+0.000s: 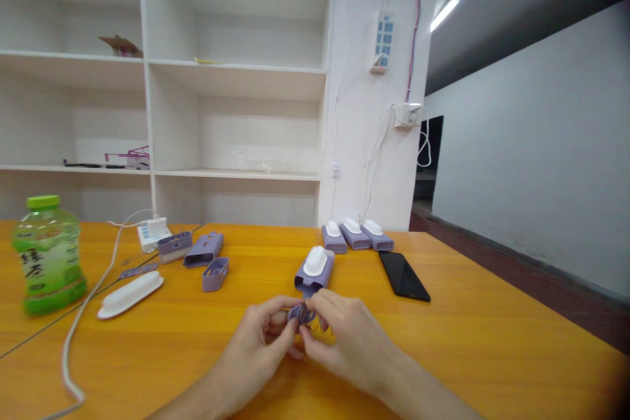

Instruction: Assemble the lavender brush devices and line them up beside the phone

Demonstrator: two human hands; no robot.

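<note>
My left hand [266, 338] pinches a small purple part [298, 315] between thumb and fingers, low over the orange table. From the other side, my right hand [339, 328] closes its fingertips on the same part, where thin wires seem to show; fine detail is too small to make out. Just beyond my fingers lies a purple housing [325, 275] with a white oval cap [315, 261] on top and its open end towards me. My fingertips partly cover the near end of that housing.
Three capped purple housings [355, 237] line the back edge. A black phone [404, 275] lies right. Left are purple shells [204, 249], a white oval cover [130, 294], a power strip [147, 236], a white cable [73, 335] and a green-lidded bottle [49, 259].
</note>
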